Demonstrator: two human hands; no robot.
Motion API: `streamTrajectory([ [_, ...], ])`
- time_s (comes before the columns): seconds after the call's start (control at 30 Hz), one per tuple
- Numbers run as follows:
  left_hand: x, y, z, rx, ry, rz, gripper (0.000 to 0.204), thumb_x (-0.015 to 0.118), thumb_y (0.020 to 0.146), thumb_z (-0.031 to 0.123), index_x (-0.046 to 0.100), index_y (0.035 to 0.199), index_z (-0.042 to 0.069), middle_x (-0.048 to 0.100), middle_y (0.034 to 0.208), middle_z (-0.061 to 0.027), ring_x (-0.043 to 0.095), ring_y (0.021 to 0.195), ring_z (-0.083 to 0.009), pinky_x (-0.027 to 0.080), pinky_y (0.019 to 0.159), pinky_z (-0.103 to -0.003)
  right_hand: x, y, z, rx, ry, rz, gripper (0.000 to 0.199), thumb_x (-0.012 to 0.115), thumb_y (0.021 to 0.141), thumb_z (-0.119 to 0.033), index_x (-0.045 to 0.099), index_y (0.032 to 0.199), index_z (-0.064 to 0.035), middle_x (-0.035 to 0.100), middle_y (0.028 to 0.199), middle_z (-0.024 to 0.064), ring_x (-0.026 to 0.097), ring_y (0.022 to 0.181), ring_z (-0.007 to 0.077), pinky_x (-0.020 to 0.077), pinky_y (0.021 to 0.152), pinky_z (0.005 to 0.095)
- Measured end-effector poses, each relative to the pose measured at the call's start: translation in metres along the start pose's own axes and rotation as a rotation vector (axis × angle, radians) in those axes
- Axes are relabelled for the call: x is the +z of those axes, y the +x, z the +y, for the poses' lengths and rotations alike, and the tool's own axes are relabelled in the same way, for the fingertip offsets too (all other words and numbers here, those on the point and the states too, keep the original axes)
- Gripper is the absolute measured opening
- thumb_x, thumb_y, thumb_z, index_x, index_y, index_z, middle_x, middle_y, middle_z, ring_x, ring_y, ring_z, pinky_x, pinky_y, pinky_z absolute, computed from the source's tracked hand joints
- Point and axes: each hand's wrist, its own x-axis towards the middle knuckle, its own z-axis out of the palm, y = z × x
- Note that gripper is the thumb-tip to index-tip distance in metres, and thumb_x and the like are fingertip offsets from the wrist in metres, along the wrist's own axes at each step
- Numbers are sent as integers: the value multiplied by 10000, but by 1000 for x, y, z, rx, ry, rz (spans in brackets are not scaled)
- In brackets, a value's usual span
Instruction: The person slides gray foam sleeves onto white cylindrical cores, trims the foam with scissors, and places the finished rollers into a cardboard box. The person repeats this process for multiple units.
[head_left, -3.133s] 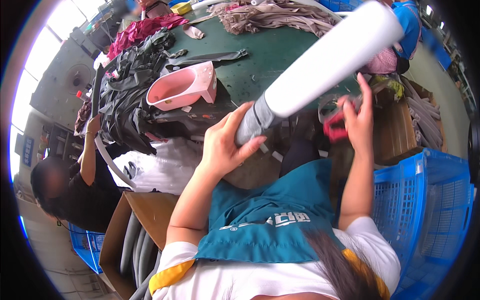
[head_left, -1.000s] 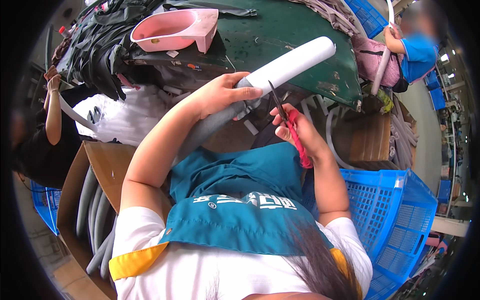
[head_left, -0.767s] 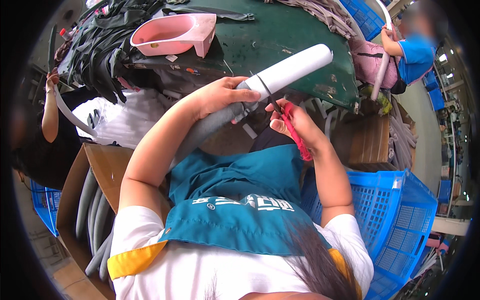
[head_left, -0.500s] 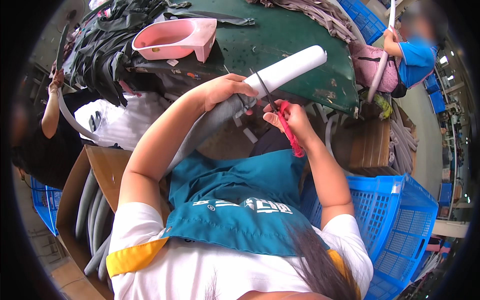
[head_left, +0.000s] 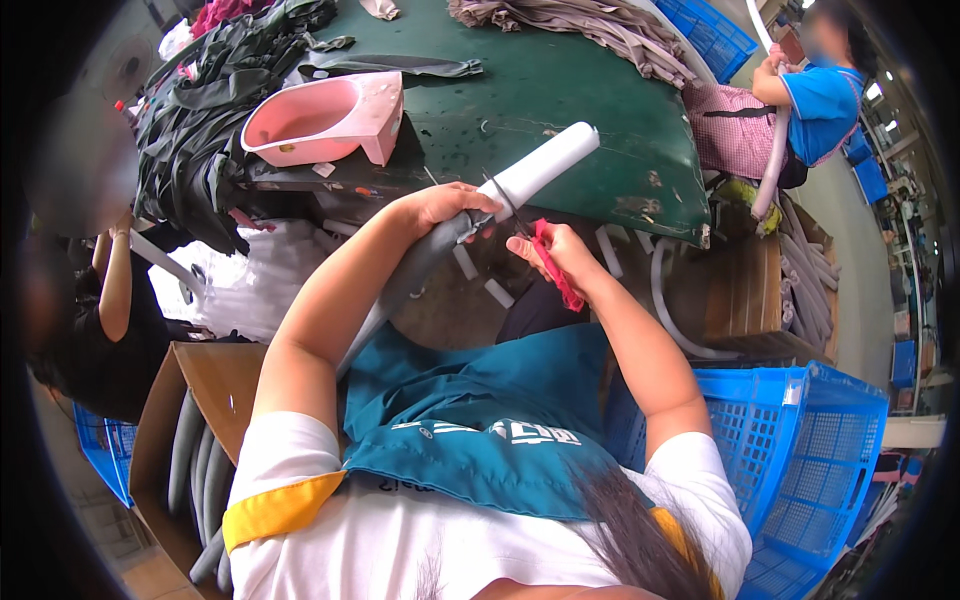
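Observation:
My left hand (head_left: 445, 205) is closed around a long foam tube at the mouth of its grey fabric sleeve (head_left: 425, 268). Past my fingers, the bare white end of the foam tube (head_left: 552, 160) points up and right over the table edge. My right hand (head_left: 568, 256) grips scissors (head_left: 549, 264) whose handles are wrapped in red cloth. Their dark blades lie across the white foam, close to my left fingers and the sleeve's edge. Whether the blades touch the fabric, I cannot tell.
A pink plastic basin (head_left: 375, 115) stands on the green table (head_left: 600, 120), beside piled dark fabric strips (head_left: 200, 130). Grey tubes fill a cardboard box (head_left: 215, 375) at my left. A blue crate (head_left: 770, 430) stands at my right. Co-workers handle tubes on both sides.
The white tube end and both hands sit lower and further left in the picture, as the view shifts. The scissors remain across the foam. The left co-worker's raised hand has come down.

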Motion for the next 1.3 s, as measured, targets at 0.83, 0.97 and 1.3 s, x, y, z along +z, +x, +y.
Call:
streamTrajectory([
  [0.83, -11, -132, -53, 246, -55, -229, 735, 677, 577, 252, 525, 1230, -49, 642, 1069, -134, 629, 954, -225, 512, 846, -330, -3, 87, -62, -72, -191, 23, 316, 694, 834, -218, 571, 1043, -16, 676, 915, 134, 659, 761, 268, 521, 720, 374],
  [0.97, -31, -188, -114, 217, 126, 22, 658, 659, 610, 5, 563, 1260, -6, 618, 1187, -77, 554, 1125, -198, 424, 1001, -329, 28, 137, -73, -228, -873, 185, 368, 651, 863, -335, 569, 1041, -23, 667, 973, 224, 648, 881, 401, 517, 801, 430],
  [1.3, -22, -231, -103, 766, -66, 548, 917, 766, 813, 186, 186, 1519, 106, 625, 1089, -112, 570, 1004, -157, 441, 908, -300, 128, 54, -129, -384, 199, -548, 722, 766, 818, -263, 386, 1385, -26, 603, 1192, 142, 587, 1105, 205, 492, 908, 350],
])
